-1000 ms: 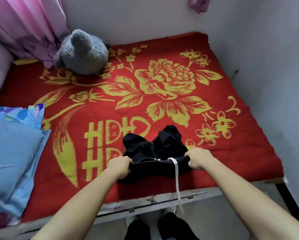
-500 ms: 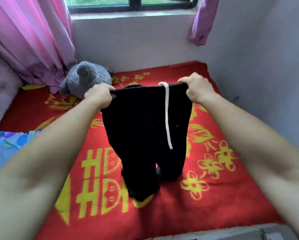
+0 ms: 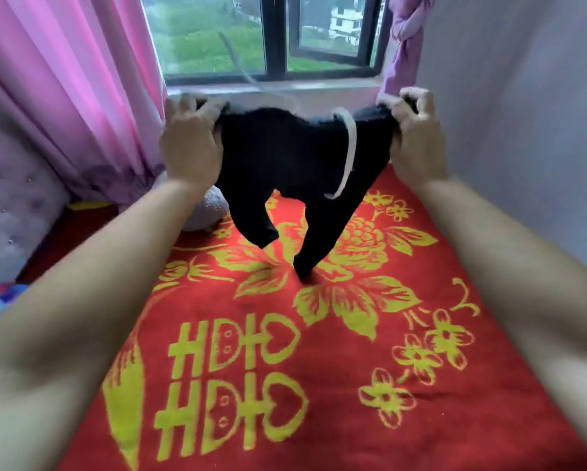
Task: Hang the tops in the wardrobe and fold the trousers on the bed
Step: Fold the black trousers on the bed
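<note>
Black trousers (image 3: 285, 158) with a white drawstring (image 3: 348, 151) hang in the air over the bed (image 3: 319, 385), which has a red blanket with yellow flowers. My left hand (image 3: 191, 141) grips the left end of the waistband and my right hand (image 3: 414, 137) grips the right end, both raised at arm's length in front of the window. The two legs dangle down; the longer one touches the blanket near the big flower. The picture is blurred by motion.
A grey plush toy (image 3: 205, 210) lies behind my left arm at the back of the bed. Pink curtains (image 3: 71, 96) hang at the left, a purple one (image 3: 402, 39) at the right of the window. A grey wall (image 3: 523, 130) runs along the bed's right side. A padded headboard (image 3: 10, 205) stands at left.
Both hands have lifted the trousers from a crumpled heap at the bed's near edge up to window height and further out, so the legs now hang and swing.
</note>
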Demonstrator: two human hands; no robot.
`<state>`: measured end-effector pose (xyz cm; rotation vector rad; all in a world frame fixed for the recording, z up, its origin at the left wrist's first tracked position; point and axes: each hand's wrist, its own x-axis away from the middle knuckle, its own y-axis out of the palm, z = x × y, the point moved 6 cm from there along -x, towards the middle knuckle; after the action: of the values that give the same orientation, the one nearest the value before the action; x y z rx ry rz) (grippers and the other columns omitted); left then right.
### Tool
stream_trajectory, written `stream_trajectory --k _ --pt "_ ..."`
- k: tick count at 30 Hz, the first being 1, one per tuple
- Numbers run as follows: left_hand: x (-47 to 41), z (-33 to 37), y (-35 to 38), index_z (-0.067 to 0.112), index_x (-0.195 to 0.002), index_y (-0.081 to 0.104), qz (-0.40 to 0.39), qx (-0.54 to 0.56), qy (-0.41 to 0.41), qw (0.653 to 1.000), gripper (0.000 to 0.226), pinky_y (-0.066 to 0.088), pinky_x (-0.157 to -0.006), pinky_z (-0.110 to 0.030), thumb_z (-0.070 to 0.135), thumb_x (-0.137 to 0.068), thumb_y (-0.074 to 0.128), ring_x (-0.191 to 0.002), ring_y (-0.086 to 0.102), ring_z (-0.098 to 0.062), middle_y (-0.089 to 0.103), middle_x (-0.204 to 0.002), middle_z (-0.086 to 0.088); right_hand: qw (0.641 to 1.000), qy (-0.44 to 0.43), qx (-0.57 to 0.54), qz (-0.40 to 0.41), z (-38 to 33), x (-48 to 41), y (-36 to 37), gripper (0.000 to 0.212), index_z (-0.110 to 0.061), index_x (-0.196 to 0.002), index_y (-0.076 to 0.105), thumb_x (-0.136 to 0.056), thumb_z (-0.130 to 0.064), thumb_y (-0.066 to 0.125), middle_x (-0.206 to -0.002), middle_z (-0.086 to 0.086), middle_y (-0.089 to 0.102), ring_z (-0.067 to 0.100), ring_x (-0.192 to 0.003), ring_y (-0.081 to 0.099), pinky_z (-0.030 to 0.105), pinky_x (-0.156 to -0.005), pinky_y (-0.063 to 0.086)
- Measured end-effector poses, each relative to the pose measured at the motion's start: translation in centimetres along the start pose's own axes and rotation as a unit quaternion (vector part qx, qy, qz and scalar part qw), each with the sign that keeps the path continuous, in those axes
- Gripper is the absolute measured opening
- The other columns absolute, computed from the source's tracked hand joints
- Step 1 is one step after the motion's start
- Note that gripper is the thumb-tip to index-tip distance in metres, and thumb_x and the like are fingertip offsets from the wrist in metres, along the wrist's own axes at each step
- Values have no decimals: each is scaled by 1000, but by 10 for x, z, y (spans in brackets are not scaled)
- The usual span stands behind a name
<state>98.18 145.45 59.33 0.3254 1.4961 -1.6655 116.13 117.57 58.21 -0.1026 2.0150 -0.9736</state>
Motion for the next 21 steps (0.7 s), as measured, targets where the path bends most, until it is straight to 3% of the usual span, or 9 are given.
stream_trajectory --k 6,12,16,21 --pt "177 -42 106 28 -127 65 -207 -25 -38 977 36 42 -84 -43 21 -93 56 -113 49 -33 62 -117 -6 977 63 27 -203 45 169 100 50 -23 -137 59 -90 -6 54 -140 13 47 44 -106 61 49 -85 51" --pt "370 -75 189 43 -128 58 -469 -130 -53 872 37 38 -88 -39 27 -96 53 -116 50 -24 60 -120 5 884 121 67 -447 73 349 181 54 -31 -142 54 -93 -7 50 -142 7 43 39 -104 62 42 -80 50" --pt "466 -88 218 45 -130 54 -537 -156 -54 827 45 36 -88 -38 20 -93 53 -115 49 -21 59 -122 8 831 114 97 -536 85 449 209 51 -34 -142 51 -95 -13 48 -137 3 45 34 -99 64 38 -76 49" --pt "560 -86 237 31 -124 56 -584 -179 -3 792 40 35 -85 -39 16 -87 57 -111 48 -24 59 -114 3 778 107 124 -607 95 548 227 49 -33 -141 48 -95 -16 52 -129 3 46 28 -106 60 37 -75 48"
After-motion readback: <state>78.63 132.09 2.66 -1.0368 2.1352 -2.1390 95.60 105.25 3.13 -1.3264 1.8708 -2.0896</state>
